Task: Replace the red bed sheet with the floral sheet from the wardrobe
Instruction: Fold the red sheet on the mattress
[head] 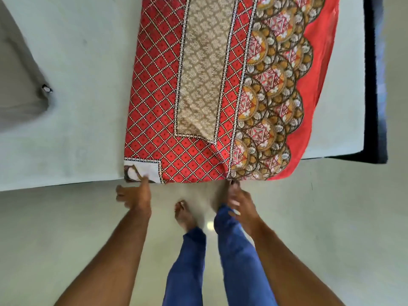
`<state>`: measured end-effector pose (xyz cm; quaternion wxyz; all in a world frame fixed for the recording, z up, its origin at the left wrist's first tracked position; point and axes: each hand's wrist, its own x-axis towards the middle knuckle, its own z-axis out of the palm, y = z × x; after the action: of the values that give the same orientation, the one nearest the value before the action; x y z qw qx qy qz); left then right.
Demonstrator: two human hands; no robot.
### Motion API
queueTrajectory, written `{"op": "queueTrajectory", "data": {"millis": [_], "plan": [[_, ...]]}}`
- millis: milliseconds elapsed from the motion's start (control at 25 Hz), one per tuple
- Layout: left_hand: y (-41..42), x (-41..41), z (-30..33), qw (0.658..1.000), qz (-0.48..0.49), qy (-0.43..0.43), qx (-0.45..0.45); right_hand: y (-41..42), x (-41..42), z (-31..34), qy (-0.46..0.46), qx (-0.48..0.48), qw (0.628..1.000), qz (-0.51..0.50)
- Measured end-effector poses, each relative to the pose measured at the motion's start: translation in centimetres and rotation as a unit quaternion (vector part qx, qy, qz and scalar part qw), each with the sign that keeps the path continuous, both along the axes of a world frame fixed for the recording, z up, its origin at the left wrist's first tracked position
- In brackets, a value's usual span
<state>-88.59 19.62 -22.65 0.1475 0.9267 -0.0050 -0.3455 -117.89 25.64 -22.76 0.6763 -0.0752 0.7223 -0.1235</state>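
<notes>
Sheet (198,85), one, red and patterned, lies folded to a long strip on the pale mattress (72,85), its near end at the bed edge. Left hand (134,195) pinches the turned-up white corner of that end; fingers blurred. Right hand (240,204) reaches the other near corner, but blur hides whether it grips. Two bare feet and blue trouser legs stand on the floor (331,217) below. One grey pillow (19,85) lies far left, cut off. A dark bed frame edge (375,85) shows at right.
</notes>
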Motion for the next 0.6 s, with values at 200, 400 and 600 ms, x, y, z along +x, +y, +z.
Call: {"op": "queueTrajectory", "data": {"millis": [200,400,600], "plan": [[0.2,2.5,-4.0,0.944,0.228,0.135,-0.195,-3.4,0.0,-4.1,-0.062,0.015,0.919,-0.390],[-0.3,2.4,-2.0,0.952,0.163,-0.017,-0.259,-4.6,-0.4,-1.3,0.079,-0.088,0.870,-0.479],[-0.4,2.6,-0.3,0.950,0.158,-0.057,-0.263,-2.5,-1.0,1.7,0.175,-0.078,0.858,-0.476]]}}
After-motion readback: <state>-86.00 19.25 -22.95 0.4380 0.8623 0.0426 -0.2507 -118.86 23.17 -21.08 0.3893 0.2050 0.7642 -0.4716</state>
